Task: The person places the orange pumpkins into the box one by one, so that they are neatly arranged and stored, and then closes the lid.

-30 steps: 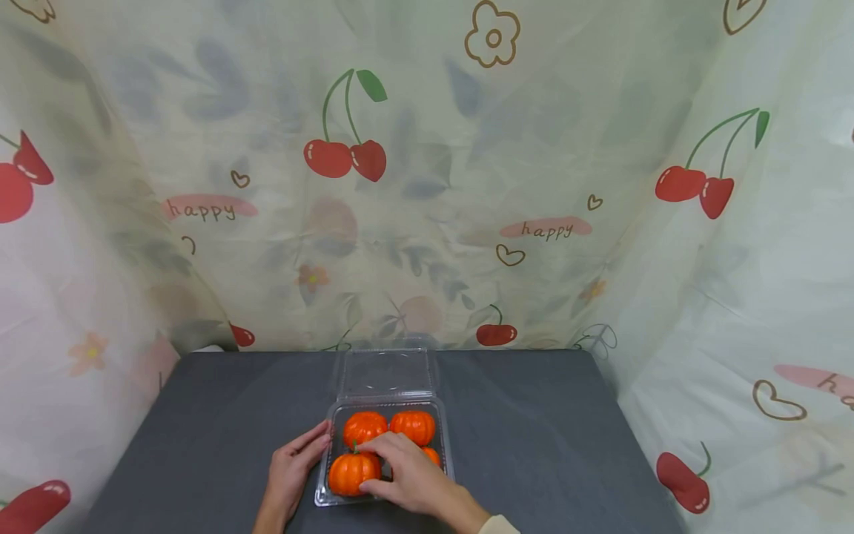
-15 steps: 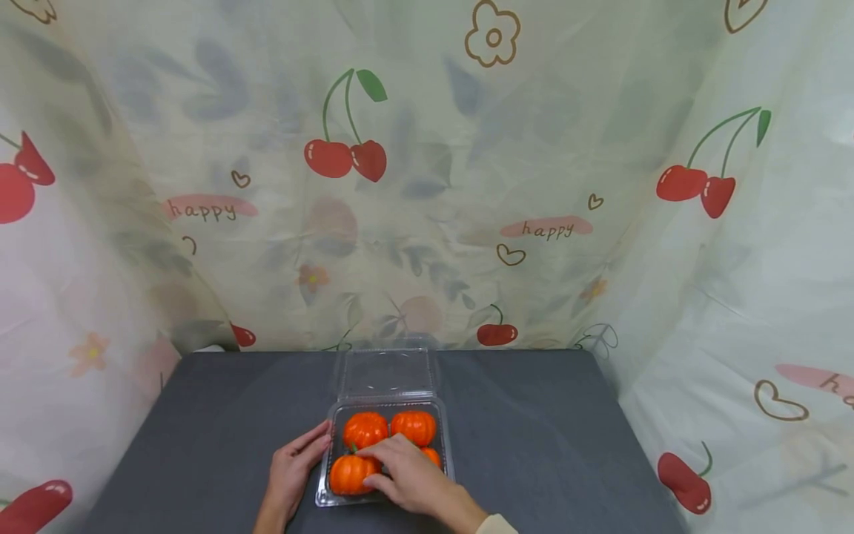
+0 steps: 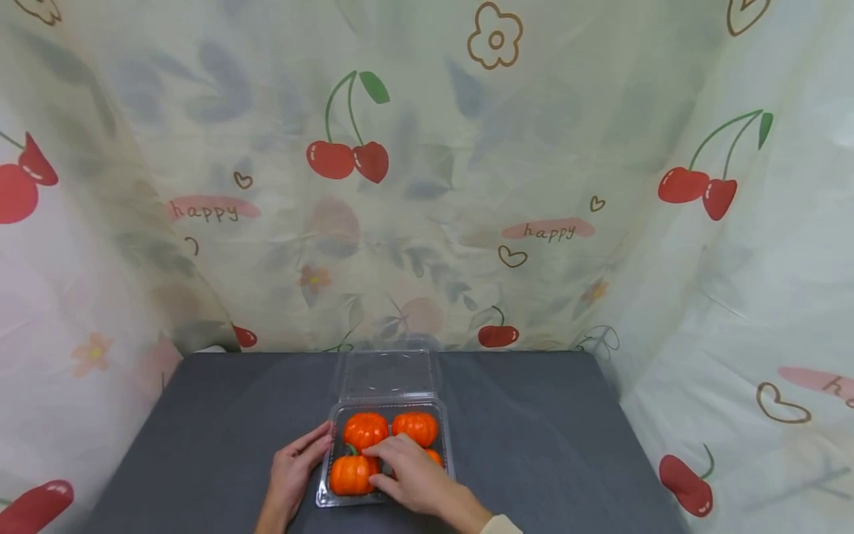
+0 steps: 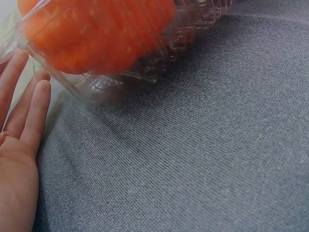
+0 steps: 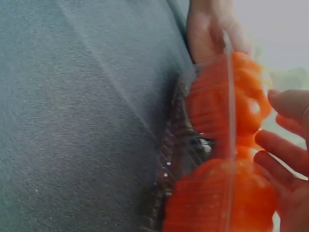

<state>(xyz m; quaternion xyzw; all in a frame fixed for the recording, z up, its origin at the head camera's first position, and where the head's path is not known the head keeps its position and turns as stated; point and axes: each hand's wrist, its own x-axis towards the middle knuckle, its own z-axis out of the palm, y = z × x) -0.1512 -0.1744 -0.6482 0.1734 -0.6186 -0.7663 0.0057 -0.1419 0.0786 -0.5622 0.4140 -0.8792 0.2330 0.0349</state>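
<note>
A clear plastic clamshell box [image 3: 322,491] holds several small orange pumpkins in the head view. One pumpkin [image 3: 350,476] with a green stem sits at the front left. Behind it are a back-left pumpkin [image 3: 365,430] and a back-right pumpkin [image 3: 415,428]; my right hand mostly hides the front-right pumpkin [image 3: 436,455]. That right hand [image 3: 415,473] hovers over the box, its thumb and fingertips spread at the right edge of the front-left pumpkin. My left hand [image 3: 292,466] rests against the box's left side. Its fingers [image 4: 35,111] look straight in the left wrist view.
The box's transparent lid [image 3: 387,374] lies folded back behind it. A dark grey cloth [image 3: 534,437] covers the table. A printed curtain [image 3: 427,185] with cherries hangs at the back and both sides.
My right hand has drawn slightly to the right; its thumb and fingers have come off the front-left pumpkin, which stays in place. The left hand keeps its place at the box.
</note>
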